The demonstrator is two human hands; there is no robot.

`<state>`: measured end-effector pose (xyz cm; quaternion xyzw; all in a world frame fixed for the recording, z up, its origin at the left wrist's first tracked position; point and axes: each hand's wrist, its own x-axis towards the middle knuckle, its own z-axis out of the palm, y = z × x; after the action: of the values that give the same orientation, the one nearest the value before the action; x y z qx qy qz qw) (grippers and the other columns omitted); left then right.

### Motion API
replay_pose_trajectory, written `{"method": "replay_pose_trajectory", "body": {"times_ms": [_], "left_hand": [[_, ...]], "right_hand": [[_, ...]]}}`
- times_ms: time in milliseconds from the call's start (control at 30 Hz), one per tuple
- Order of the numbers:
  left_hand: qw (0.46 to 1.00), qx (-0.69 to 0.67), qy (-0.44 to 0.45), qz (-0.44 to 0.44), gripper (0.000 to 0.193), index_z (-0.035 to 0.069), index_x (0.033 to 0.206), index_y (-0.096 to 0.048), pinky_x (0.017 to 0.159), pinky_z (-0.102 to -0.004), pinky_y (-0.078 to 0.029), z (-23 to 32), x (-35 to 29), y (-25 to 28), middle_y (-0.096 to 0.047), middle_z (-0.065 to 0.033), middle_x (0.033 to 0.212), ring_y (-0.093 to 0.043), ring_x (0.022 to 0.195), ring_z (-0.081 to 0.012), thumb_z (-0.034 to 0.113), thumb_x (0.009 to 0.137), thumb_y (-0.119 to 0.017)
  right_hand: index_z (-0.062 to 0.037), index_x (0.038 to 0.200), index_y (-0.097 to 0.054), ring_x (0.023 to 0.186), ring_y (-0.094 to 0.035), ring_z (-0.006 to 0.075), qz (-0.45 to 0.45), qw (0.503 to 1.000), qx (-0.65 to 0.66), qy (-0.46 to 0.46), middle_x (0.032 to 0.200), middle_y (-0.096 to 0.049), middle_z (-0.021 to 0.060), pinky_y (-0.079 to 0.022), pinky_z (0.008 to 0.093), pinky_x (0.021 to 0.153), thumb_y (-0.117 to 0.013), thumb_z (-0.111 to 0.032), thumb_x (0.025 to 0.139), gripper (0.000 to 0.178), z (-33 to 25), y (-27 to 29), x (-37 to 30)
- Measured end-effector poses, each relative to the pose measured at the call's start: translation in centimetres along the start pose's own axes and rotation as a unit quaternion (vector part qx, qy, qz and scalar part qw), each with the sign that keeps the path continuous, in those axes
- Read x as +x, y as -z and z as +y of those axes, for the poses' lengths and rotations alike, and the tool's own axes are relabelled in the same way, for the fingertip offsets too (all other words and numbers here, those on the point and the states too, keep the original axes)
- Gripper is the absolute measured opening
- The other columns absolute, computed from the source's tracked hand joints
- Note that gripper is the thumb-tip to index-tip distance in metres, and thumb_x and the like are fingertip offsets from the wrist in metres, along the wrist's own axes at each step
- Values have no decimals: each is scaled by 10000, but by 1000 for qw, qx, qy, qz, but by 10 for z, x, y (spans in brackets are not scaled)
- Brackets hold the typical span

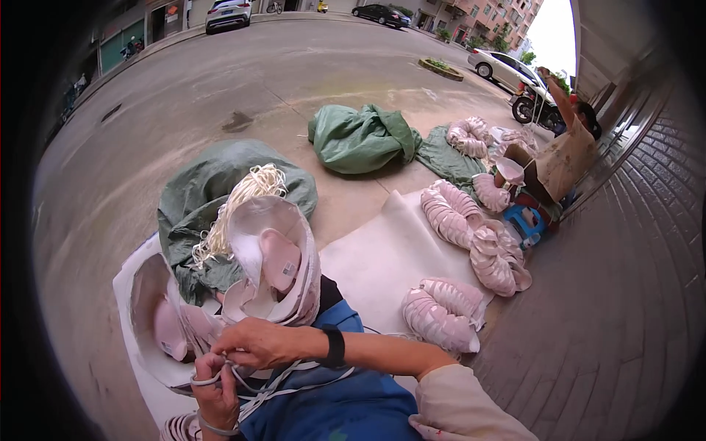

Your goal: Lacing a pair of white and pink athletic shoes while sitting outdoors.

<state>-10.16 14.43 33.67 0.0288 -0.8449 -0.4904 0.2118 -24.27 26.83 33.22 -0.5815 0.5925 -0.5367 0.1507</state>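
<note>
My left hand (215,388) is closed on a white cord (220,373) that loops round its finger. My right hand (257,343) meets it from the right, fingertips pinched on the same cord. More strands of flat white cord (294,376) trail over my blue-clad lap. Just beyond my hands stand two large, curved whitish shells (243,228), with pink sole-shaped pieces (279,259) bearing small labels inside. What lies right under my fingers is partly hidden.
A bundle of cream cords (246,206) rests on a green sack (198,184); another green sack (364,140) lies farther off. Stacks of pink-white shoe parts (443,312) line a white sheet (375,250). At right sits another person (565,158), arm raised, near a blue stool-like object (526,223).
</note>
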Motion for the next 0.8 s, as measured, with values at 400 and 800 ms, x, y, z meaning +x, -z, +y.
{"method": "replay_pose_trajectory", "body": {"times_ms": [400, 800], "left_hand": [[986, -117, 116, 20, 131, 5, 930, -473, 538, -215, -463, 6, 2, 4, -560, -37, 700, -559, 604, -76, 67, 911, -586], [983, -99, 95, -119, 149, -4, 786, -540, 549, -305, -467, -6, -1, 33, -621, -98, 658, -606, 586, -193, 79, 906, -567]], "right_hand": [[-32, 850, -623, 646, -615, 294, -23, 995, -60, -79, 748, -620, 128, -470, 350, 557, -606, -52, 765, 89, -24, 17, 16], [3, 820, -619, 638, -622, 329, 63, 984, -140, -93, 729, -624, 162, -492, 375, 584, -591, -4, 739, 86, -6, 4, 24]]}}
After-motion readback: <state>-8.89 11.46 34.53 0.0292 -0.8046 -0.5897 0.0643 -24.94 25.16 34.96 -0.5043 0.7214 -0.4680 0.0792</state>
